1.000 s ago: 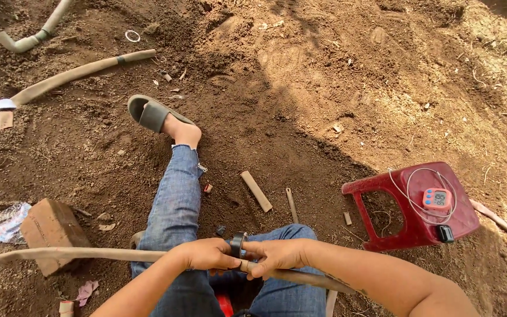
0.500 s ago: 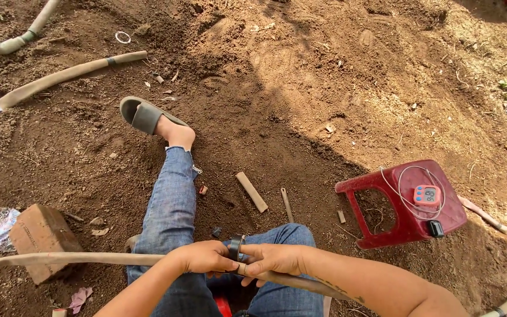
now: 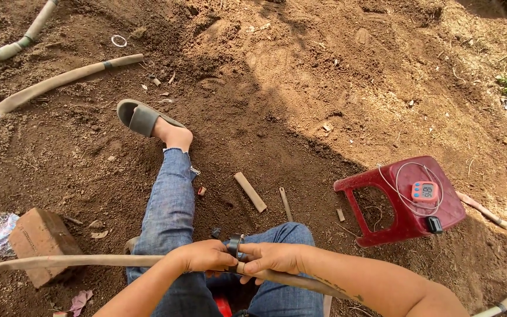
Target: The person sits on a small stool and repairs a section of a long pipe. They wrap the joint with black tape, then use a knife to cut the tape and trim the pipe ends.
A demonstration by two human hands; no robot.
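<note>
Both hands gripping hose, axis running L–R; L hand & R hand flanking dark clamp ring.

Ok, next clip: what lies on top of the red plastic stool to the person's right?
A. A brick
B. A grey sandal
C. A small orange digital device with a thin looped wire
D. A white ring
C: the red stool carries a small orange digital device on its seat, with a thin looped wire around it; the brick lies on the soil at the left.
</note>
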